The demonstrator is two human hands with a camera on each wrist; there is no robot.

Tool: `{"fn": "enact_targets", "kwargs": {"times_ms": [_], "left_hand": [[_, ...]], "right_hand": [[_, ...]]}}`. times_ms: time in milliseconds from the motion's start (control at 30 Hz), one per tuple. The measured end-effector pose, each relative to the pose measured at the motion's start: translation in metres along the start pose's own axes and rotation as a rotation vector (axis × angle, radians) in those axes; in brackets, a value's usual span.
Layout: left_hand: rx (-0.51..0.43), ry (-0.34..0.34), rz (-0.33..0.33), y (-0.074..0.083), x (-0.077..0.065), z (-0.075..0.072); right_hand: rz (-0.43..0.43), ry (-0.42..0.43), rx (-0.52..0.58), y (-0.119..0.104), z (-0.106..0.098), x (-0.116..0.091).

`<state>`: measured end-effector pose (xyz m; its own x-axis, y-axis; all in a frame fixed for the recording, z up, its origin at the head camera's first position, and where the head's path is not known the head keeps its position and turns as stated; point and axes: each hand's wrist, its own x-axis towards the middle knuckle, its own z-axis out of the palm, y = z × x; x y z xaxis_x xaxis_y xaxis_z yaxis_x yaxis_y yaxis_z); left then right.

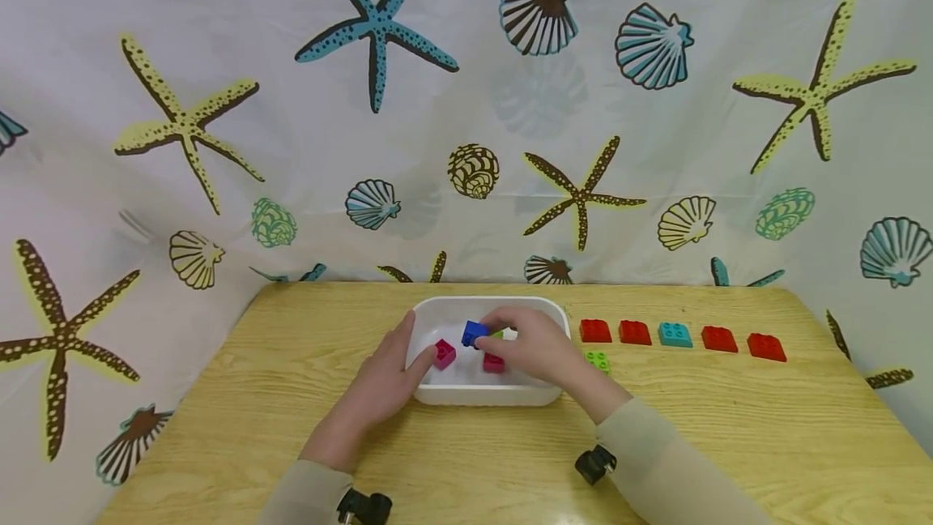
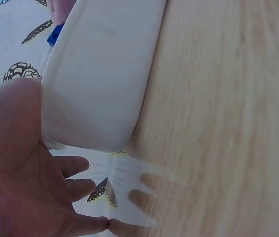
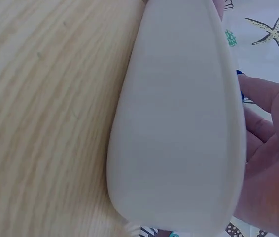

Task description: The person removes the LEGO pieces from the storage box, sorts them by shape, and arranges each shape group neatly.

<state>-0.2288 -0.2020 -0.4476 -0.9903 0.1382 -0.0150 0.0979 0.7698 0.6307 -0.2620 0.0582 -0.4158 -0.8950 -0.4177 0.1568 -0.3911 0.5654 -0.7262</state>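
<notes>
A white plastic tub (image 1: 487, 395) stands on the table with toy building bricks inside. My left hand (image 1: 382, 377) holds its left end, thumb over the rim and fingers along the outer wall. Above the tub's inside, my right hand (image 1: 535, 344) pinches a blue brick (image 1: 473, 334) between thumb and fingers. A magenta brick (image 1: 445, 354) lies by the left thumb. Another magenta brick (image 1: 493, 363) and a lime green brick (image 1: 498, 335) show partly under the right hand. In the right wrist view, the tub's wall (image 3: 179, 118) covers most of the blue brick.
Right of the tub, a row of red bricks (image 1: 636, 332) and one light blue brick (image 1: 675, 335) runs along the wooden table (image 1: 685, 420). A lime green brick (image 1: 598, 360) sits in front of the row, near the right wrist. A patterned curtain (image 1: 452, 112) hangs behind.
</notes>
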Motion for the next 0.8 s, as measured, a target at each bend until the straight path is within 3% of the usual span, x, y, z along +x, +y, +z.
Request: {"fn": "enact_targets", "kwargs": {"times_ms": [300,500,800], "left_hand": [[-0.006,0.008,0.011,0.001,-0.001,-0.001],[-0.009,0.008,0.029,0.0,-0.001,-0.002],[-0.01,0.003,0.024,0.0,-0.001,-0.001]], "right_hand": [[0.0,0.123,0.081,-0.003,-0.015,-0.018],[0.023,0.141,0.149,0.002,-0.029,-0.029],[0.037,0.165,0.154,0.014,-0.046,-0.045]]}}
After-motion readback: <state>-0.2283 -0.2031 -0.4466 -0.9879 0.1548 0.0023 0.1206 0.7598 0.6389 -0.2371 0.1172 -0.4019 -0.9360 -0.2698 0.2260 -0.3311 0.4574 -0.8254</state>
